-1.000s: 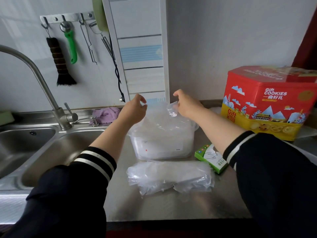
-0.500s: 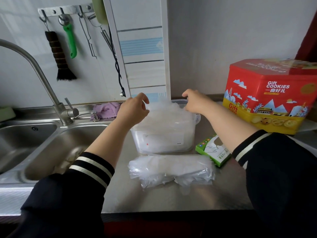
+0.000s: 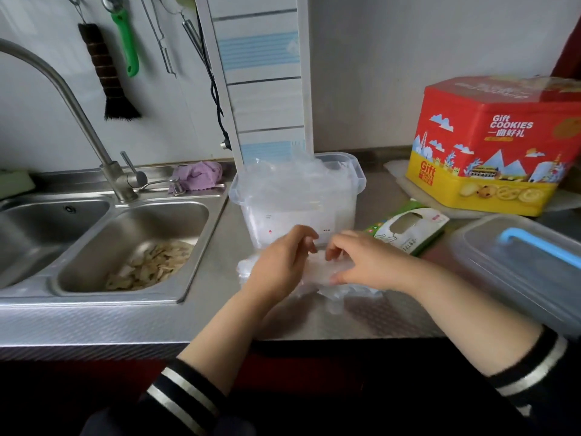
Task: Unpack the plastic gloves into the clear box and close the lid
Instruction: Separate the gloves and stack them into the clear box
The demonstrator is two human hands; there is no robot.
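Currently both hands are over the stack of plastic gloves (image 3: 314,278) lying near the counter's (image 3: 157,322) front edge, just in front of the clear box (image 3: 298,202). Left hand (image 3: 279,265): fingers curled, resting on the stack's left part; whether it pinches the film cannot be told. Right hand (image 3: 367,262): fingers curled down onto the stack, thumb at its near side, gripping the film. Clear box: upright, lid off, already heaped with gloves above the rim. Lid (image 3: 522,265) with blue handle lies at the counter's right edge. Green glove carton (image 3: 408,228) sits between box and lid. Cookie tin (image 3: 496,146) at back right corner. Sink (image 3: 132,247) on the left holds scraps.
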